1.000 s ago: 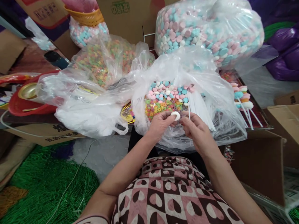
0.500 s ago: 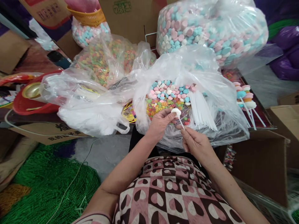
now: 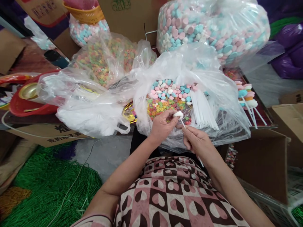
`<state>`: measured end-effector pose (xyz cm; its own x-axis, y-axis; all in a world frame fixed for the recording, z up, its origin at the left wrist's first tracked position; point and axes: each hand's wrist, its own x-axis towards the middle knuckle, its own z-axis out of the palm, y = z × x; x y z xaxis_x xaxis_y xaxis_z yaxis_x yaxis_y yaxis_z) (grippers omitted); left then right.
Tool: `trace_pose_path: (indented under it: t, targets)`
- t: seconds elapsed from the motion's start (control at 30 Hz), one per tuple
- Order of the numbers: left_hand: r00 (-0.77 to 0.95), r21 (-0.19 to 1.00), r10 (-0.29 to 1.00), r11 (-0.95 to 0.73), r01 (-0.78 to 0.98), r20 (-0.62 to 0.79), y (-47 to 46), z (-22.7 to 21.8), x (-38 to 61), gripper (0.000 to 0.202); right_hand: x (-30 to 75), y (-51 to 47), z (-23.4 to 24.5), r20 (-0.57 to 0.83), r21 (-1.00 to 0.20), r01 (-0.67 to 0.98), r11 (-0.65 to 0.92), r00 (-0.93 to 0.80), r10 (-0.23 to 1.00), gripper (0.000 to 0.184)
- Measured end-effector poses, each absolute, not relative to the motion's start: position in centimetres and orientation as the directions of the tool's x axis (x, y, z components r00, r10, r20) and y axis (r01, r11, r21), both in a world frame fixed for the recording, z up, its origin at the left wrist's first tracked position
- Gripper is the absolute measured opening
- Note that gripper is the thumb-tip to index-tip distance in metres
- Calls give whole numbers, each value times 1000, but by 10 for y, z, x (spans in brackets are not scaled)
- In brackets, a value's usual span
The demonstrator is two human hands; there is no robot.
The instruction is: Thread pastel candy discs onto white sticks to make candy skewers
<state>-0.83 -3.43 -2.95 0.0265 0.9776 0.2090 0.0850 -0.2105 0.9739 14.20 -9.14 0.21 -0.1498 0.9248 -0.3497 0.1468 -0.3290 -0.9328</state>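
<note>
My left hand (image 3: 162,124) pinches a white round candy (image 3: 177,114) between thumb and fingers. My right hand (image 3: 195,140) is closed round a thin white stick (image 3: 182,123) whose tip meets the candy; the stick's lower end pokes out below the hand. Both hands hover over an open clear plastic bag (image 3: 222,104) that holds pink, blue and white candies (image 3: 170,89), coloured ring candies (image 3: 161,106) and a bundle of white sticks (image 3: 203,110).
Finished candy skewers (image 3: 246,94) lie on a tray at the right. Big bags of pastel candies (image 3: 208,28) and ring candies (image 3: 104,60) stand behind. A red basin (image 3: 28,107) sits left, an open cardboard box (image 3: 265,164) right, green netting (image 3: 47,186) on the floor.
The right hand has slid down along the stick, away from the candy, so more stick shows between the hands. The left hand keeps the candy in about the same place.
</note>
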Motion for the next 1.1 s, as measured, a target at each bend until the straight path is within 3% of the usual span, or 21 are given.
trace_pose_path:
  t: [0.13,0.33,0.53,0.67,0.73,0.8,0.93,1.0,1.1]
  targets:
    - [-40,976,976,-210,55,212,-24,-29,-17,19,147,-96,-2,-310,-947,153,-283,-197,930,43]
    - [85,908,935,-354,226,344,-28,-30,-21,20,145,-102,-15,-279,-959,93,-269,-110,954,35]
    - [302,856,887,-434,282,350,-53,-33,-7,26,137,-91,-15,-286,-953,-100,-285,-1,958,42]
    - [224,859,932,-353,370,287,-39,-30,-15,30,147,-83,-9,-306,-937,-218,-271,147,940,33]
    - [222,747,937,-349,566,269,-25,-25,-23,25,153,-82,-6,-290,-942,-233,-243,194,937,30]
    - [319,554,925,-379,742,206,-15,-21,-26,22,156,-83,-5,-281,-945,-230,-235,197,939,30]
    - [457,231,881,-474,850,127,-9,-17,-19,19,154,-86,-7,-278,-946,-219,-239,169,946,31]
    - [487,188,867,-499,846,109,-9,-18,-14,17,154,-88,-9,-278,-947,-209,-242,161,947,33]
    - [507,216,856,-516,829,96,-7,-20,-13,13,155,-89,-11,-284,-952,-160,-262,138,949,34]
